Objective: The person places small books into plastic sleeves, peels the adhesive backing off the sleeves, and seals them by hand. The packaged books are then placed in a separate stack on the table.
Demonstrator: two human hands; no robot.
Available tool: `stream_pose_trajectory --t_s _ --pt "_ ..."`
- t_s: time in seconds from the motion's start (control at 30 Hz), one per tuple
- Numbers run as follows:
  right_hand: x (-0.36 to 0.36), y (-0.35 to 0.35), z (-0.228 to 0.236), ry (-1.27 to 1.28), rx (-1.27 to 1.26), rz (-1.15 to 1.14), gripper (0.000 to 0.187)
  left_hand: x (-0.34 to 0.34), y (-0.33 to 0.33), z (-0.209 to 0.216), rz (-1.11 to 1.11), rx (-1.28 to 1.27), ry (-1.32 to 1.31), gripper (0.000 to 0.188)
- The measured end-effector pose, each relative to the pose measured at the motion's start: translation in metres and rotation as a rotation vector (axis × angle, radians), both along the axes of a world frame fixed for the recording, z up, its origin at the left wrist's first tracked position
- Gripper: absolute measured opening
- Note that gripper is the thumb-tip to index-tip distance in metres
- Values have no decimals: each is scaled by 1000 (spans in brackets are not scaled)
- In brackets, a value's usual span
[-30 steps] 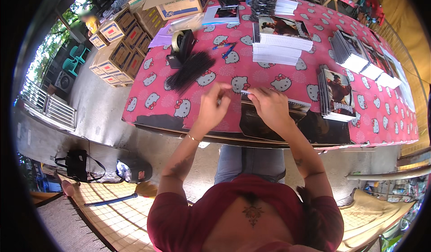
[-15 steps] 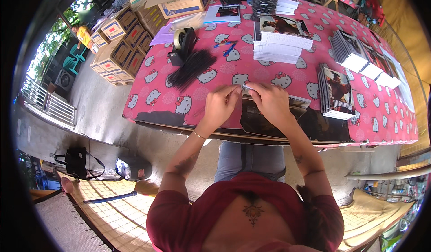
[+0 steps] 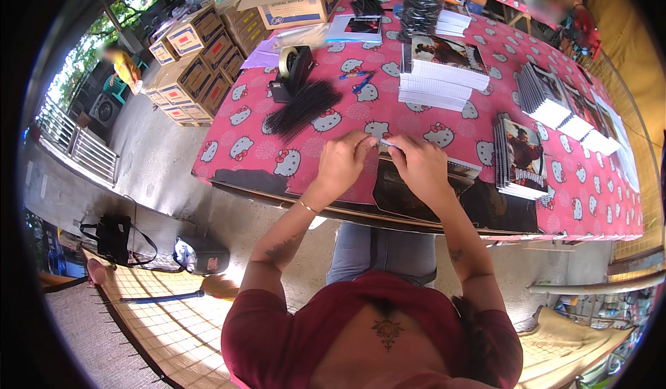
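A notebook (image 3: 409, 193) with a dark cover and white page edges lies at the table's near edge. My right hand (image 3: 422, 166) is closed over its upper left corner, thumb and fingers gripping it. Fingertips of my left hand (image 3: 344, 160) are pinched together against that same corner, almost touching the right hand's; whatever is between them is hidden. A little beyond my left hand lies a loose bundle of black plastic binding coils (image 3: 305, 108). To the right of my right hand stands a pile of spiral-bound notebooks (image 3: 520, 157) with illustrated covers.
On the pink patterned table (image 3: 239, 146) are a tape dispenser (image 3: 293, 73), blue-handled cutters (image 3: 363, 82), a tall notebook stack (image 3: 444, 73) and a bag of black coils (image 3: 422, 7). More bound notebooks (image 3: 555, 101) stand right. Cardboard boxes (image 3: 198, 73) are piled left; people stand farther off.
The whole view has shifted slightly, with the table sitting lower in the picture. Both hands stay at the notebook's corner, their fingers shifting a little.
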State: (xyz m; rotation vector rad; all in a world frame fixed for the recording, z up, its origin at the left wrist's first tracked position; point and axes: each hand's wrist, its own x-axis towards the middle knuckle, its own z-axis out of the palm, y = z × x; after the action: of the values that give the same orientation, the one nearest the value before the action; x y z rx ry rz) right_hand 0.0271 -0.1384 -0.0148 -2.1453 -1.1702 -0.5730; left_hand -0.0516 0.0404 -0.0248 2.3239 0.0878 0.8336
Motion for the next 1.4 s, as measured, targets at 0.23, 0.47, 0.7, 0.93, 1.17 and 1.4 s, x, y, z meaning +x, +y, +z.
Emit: stream_pose_trajectory --t_s 0.23,0.47,0.7,0.93,1.17,1.4 --pt "-3 -4 6 106 -86 14 11 0 -8 -20 18 -96 -48 19" --pt "-1 -1 7 98 -78 55 12 -7 5 -8 -217 -124 -52 18" --pt "1 0 7 104 -59 45 16 -2 -8 -15 -134 -146 -12 20" --pt "5 2 -2 20 -93 -9 17 0 -20 -27 -155 -245 -234 18" --pt "4 5 -2 4 -87 -39 15 -9 -22 -22 -157 -229 -253 11" --pt "1 5 0 -10 -62 -39 15 -6 -20 -23 -57 -176 -226 12"
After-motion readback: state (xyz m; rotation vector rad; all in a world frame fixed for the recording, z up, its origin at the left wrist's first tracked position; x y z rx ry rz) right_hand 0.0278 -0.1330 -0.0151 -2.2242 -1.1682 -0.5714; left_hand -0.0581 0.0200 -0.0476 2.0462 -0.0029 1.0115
